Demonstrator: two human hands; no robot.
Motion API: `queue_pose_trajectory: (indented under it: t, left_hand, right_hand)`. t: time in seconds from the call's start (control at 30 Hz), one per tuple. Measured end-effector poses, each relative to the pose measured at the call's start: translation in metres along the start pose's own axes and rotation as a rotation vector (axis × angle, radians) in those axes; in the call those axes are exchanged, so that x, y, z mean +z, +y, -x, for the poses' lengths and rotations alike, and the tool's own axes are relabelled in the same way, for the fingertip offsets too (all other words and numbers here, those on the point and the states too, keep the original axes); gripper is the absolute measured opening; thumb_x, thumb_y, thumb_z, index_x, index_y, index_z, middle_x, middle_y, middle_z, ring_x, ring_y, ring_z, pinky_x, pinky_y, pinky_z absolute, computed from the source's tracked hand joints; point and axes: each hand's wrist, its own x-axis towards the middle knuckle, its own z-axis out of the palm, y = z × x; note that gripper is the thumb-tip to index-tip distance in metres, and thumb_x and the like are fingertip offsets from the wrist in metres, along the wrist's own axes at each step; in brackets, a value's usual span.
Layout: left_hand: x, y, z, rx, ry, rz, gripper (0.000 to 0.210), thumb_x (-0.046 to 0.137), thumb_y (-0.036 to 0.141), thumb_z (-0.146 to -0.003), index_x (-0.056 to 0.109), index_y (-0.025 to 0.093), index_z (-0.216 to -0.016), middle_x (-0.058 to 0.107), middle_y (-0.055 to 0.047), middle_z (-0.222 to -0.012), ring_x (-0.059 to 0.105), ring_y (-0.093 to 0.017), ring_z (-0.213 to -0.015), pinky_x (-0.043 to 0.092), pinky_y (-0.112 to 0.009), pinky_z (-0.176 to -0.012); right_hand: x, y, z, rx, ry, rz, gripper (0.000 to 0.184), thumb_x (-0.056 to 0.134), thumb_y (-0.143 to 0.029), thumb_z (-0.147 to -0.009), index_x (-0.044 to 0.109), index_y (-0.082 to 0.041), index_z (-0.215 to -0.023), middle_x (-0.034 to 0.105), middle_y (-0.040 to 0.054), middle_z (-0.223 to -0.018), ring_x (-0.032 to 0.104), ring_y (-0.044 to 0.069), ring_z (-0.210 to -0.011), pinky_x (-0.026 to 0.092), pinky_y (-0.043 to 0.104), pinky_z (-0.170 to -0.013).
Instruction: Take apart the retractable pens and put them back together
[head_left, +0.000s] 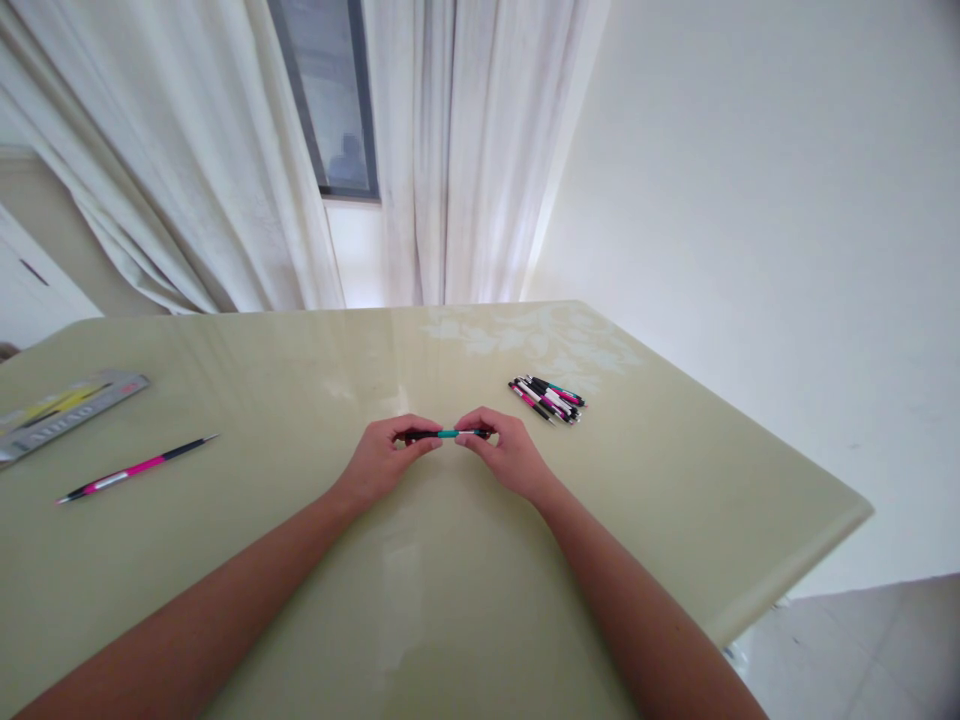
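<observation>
A teal and black pen (448,434) is held level between my two hands above the table's middle. My left hand (388,452) pinches its black end between thumb and fingers. At the other end, my right hand (501,447) grips it the same way, and the teal middle part shows between the fingertips. To the right of my right hand lies a small pile of pens (551,400) in black, pink, white and teal. A single pink and black pen (142,467) rests on the table to the left, well apart from my left hand.
A grey and yellow packet (71,412) lies at the table's left side, behind the single pen. The pale green glossy table (465,620) ends at a right edge with floor beyond. White curtains (480,150) hang behind it, and a white wall (750,220) stands to the right.
</observation>
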Motion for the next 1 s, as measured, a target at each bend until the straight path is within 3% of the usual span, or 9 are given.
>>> queue_pose_trajectory:
  t: [0.3,0.43,0.6,0.8,0.87,1.0]
  left_hand:
    - [0.000,-0.001,0.004,0.069,0.005,-0.068,0.022,0.077,0.044,-0.083,0.081,0.027,-0.096,0.080,-0.002,-0.090,0.068,-0.020,-0.077,0.053,-0.030,-0.071]
    - [0.001,0.001,0.006,0.153,-0.051,-0.121,0.020,0.074,0.043,-0.085,0.080,0.028,-0.097,0.079,-0.002,-0.094,0.069,-0.019,-0.081,0.054,-0.030,-0.077]
    - [0.001,0.003,0.005,0.067,-0.008,-0.108,0.027,0.071,0.048,-0.087,0.079,0.025,-0.099,0.079,-0.003,-0.091,0.069,-0.020,-0.076,0.055,-0.030,-0.070]
    - [0.001,0.003,0.004,0.068,-0.018,-0.060,0.030,0.077,0.047,-0.081,0.077,0.025,-0.102,0.079,-0.004,-0.095,0.070,-0.021,-0.081,0.055,-0.031,-0.074]
    - [0.000,0.003,0.003,0.027,0.005,-0.016,0.037,0.073,0.051,-0.085,0.075,0.022,-0.108,0.079,-0.006,-0.096,0.070,-0.022,-0.082,0.055,-0.032,-0.074]
    - [-0.003,-0.001,0.000,-0.041,0.001,0.022,0.039,0.057,0.054,-0.094,0.077,0.020,-0.095,0.077,-0.005,-0.082,0.066,-0.019,-0.071,0.053,-0.030,-0.068]
  right_hand:
    - [0.006,-0.001,0.002,0.042,-0.073,0.060,0.020,0.055,-0.029,-0.100,0.070,-0.021,-0.090,0.070,-0.0028,-0.071,0.055,0.012,-0.061,0.040,0.024,-0.062]
    - [0.007,0.000,0.002,0.091,-0.062,0.049,0.021,0.052,-0.028,-0.101,0.070,-0.021,-0.091,0.064,-0.0048,-0.060,0.054,0.012,-0.057,0.039,0.023,-0.060]
    - [0.002,0.000,0.002,0.050,-0.054,-0.016,0.019,0.065,-0.039,-0.094,0.070,-0.021,-0.096,0.072,-0.0006,-0.080,0.060,0.014,-0.070,0.042,0.023,-0.064]
    - [0.001,-0.003,0.002,0.079,-0.052,0.034,0.034,0.058,-0.040,-0.099,0.068,-0.019,-0.073,0.062,-0.0030,-0.058,0.046,0.011,-0.054,0.034,0.024,-0.055]
    - [-0.001,-0.003,0.001,0.076,-0.032,0.022,0.033,0.058,-0.041,-0.099,0.069,-0.019,-0.076,0.065,-0.0023,-0.061,0.047,0.012,-0.055,0.035,0.024,-0.055]
    - [-0.003,0.003,-0.001,0.095,0.023,-0.008,0.030,0.059,-0.043,-0.098,0.069,-0.020,-0.082,0.067,-0.0019,-0.064,0.046,0.012,-0.055,0.033,0.025,-0.053]
